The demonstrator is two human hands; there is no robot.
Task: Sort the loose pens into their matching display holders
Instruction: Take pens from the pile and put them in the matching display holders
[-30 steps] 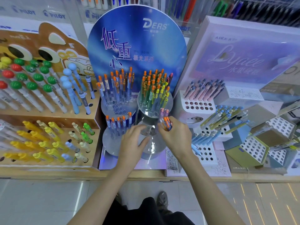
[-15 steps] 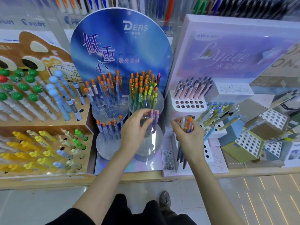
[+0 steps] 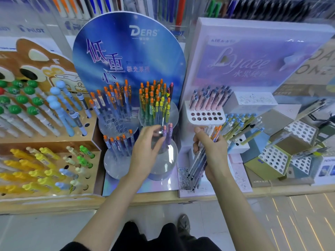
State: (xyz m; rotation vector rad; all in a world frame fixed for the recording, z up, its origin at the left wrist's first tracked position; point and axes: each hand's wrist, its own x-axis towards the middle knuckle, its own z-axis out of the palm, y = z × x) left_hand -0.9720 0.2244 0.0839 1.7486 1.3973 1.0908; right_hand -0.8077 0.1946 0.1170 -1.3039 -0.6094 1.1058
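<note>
My right hand [image 3: 211,151] grips a bundle of loose pens [image 3: 199,160], orange caps up and tips pointing down-left, in front of the white display. My left hand [image 3: 145,147] reaches over the front right clear round holder [image 3: 164,160] of the blue DERS display [image 3: 126,51], thumb and fingers pinching a purple pen [image 3: 165,134] that stands there beside another one. The other clear holders carry blue pens [image 3: 112,104] at back left, green and yellow pens [image 3: 155,105] at back right, and blue-purple pens [image 3: 119,144] at front left.
A white Lyaee display [image 3: 206,115] with pink pens [image 3: 208,100] stands right of my hands, with light blue and olive pens [image 3: 239,124] behind my right hand. Hexagonal perforated boxes [image 3: 273,158] sit at far right. A wooden display [image 3: 54,140] of yellow, green and white pens fills the left.
My right hand has drawn its bundle of pens away from the front clear holder to the right. My left hand has risen from the holder's side to the purple pens on top.
</note>
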